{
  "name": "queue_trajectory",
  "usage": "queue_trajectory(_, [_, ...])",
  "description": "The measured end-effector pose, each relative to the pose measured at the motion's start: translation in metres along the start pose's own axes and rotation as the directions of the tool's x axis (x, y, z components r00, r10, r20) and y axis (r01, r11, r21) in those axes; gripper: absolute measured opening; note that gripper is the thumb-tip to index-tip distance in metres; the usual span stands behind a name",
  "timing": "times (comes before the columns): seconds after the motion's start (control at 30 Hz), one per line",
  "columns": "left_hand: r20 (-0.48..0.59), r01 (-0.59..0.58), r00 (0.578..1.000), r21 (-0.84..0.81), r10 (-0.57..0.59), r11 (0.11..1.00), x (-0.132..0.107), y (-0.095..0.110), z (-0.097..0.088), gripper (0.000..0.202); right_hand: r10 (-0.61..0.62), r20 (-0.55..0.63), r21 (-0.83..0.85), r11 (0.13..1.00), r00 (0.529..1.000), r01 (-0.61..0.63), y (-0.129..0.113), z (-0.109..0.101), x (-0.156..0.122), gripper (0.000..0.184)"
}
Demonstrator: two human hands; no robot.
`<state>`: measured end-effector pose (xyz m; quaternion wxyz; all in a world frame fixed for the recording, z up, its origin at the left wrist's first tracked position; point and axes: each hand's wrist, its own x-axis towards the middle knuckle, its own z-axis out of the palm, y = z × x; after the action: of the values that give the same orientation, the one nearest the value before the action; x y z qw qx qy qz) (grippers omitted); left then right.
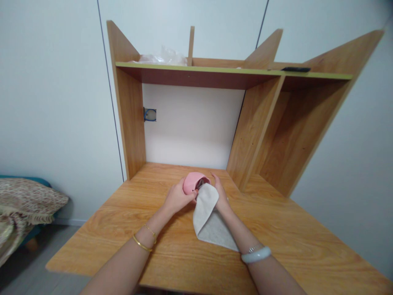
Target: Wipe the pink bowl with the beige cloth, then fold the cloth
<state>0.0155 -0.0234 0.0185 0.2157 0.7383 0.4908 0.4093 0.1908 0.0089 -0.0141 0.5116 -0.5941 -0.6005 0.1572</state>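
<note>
A rounded pink object (192,183), hollow with a dark opening turned toward the right, is held just above the desk in the middle of the view. My left hand (178,197) grips it from the left, the thumb at its lower rim. From the right, my right hand (220,195) holds a pale grey cloth (206,205) against the opening. One right finger points up beside the pink object; the others are partly hidden behind the cloth. The cloth's lower end hangs down and spreads over the desk, passing under my right forearm. What lies inside the opening is too dark to make out.
The wooden desk (147,246) carries a hutch with a shelf (190,71) above. On that shelf lie a clear plastic bag (162,57) and a black flat item (296,69). A wall box with blue wires (150,115) shows at the back. A patterned blanket (27,200) lies far left.
</note>
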Motion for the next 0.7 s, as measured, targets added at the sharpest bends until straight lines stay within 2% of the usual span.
queue_trajectory(0.17, [0.057, 0.044, 0.997, 0.119, -0.051, 0.992, -0.001, 0.003, -0.001, 0.052, 0.003, 0.057, -0.037, 0.999, 0.998, -0.001, -0.006, -0.002, -0.004, 0.072])
queue_trajectory(0.33, [0.059, -0.009, 0.998, 0.080, 0.004, 0.997, 0.001, -0.001, -0.001, 0.045, -0.079, 0.059, -0.067, 0.994, 0.995, 0.082, -0.012, -0.007, -0.007, 0.071])
queue_trajectory(0.57, [0.075, -0.054, 0.996, 0.113, 0.046, 0.992, 0.002, -0.004, -0.005, 0.042, -0.114, 0.118, -0.142, 0.981, 0.986, 0.131, -0.021, -0.012, -0.012, 0.064])
queue_trajectory(0.7, [0.080, -0.041, 0.996, 0.035, 0.038, 0.999, 0.001, -0.006, -0.005, 0.042, -0.155, 0.152, -0.086, 0.982, 0.976, 0.170, -0.017, -0.011, -0.010, 0.062])
